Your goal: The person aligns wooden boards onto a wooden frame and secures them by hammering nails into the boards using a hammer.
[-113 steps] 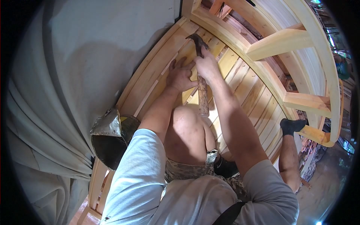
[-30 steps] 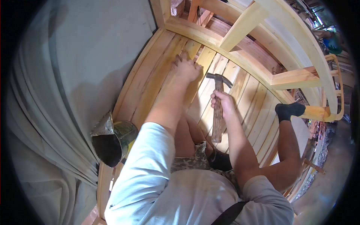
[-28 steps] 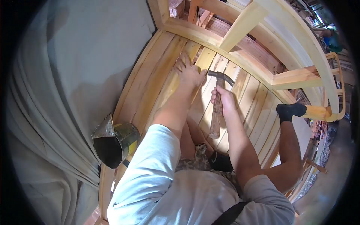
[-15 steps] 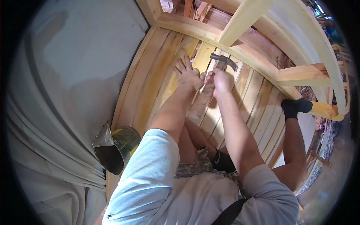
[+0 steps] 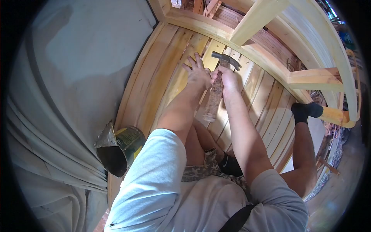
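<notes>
My left hand point(image 5: 198, 75) has its fingers spread, the palm side turned to the wooden slats point(image 5: 170, 73), with the thumb side close to my other hand. I cannot tell from here whether the thumb has anything small under it. Just to its right, my right hand point(image 5: 227, 80) is curled round the wooden handle of the hammer point(image 5: 216, 91), gripping it high up, near the head. The hammer lies slantwise over the slats, between my forearms at its lower end: its dark head is at the far end, claw toward the right, and the handle's butt points back toward my bent leg. I can't make out whether the head touches the wood.

Past the hands, small dark marks show near the far ends of several slats, where they meet a wooden rail point(image 5: 201, 25). Beyond that rail, on the far right, runs a curved wooden frame point(image 5: 320, 42) with crosspieces. A foot in a dark sock point(image 5: 306, 111) is by the frame's near end, on the right. Near left, beside my sleeve, an open can point(image 5: 130, 141) lies tipped, its torn lid bent up, next to the folds of a grey cloth point(image 5: 50, 143).
</notes>
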Motion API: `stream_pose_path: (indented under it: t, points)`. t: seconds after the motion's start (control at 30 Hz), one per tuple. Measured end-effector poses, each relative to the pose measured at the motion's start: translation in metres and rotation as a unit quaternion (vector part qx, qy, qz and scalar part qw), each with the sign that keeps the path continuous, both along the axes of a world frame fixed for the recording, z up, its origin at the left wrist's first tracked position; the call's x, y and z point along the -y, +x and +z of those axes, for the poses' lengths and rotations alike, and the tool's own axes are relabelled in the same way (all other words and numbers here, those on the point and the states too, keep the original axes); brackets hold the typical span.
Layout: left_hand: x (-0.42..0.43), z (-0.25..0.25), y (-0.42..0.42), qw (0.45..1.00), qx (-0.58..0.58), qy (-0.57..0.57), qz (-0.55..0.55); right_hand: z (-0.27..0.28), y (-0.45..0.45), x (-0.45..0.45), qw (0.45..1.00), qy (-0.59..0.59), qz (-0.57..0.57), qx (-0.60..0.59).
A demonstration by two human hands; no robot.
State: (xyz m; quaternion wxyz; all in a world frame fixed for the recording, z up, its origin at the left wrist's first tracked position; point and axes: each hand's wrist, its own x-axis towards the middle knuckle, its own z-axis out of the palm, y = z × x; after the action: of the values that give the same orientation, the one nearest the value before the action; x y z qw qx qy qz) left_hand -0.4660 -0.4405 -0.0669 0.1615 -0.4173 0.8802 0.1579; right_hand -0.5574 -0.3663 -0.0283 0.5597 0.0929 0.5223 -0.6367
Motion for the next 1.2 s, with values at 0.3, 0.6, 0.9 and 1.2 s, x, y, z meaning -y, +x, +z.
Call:
stream_pose_path:
  t: [0.3,0.6,0.9,1.2]
  points:
    - [0.0,0.011,-0.003,0.999,0.036,-0.032,-0.023,0.021,0.004,-0.003,0.999,0.028,-0.033,-0.016]
    - [-0.002,0.025,-0.002,0.999,0.045,-0.006,-0.015,0.029,0.004,-0.004,0.994,0.044,-0.094,-0.037]
    - [-0.003,0.024,0.005,0.999,0.04,-0.001,-0.024,0.031,0.013,-0.004,0.996,0.039,-0.075,-0.025]
    - [-0.002,0.024,0.006,0.999,-0.012,0.049,0.02,0.018,0.004,-0.011,0.998,0.03,-0.055,-0.025]
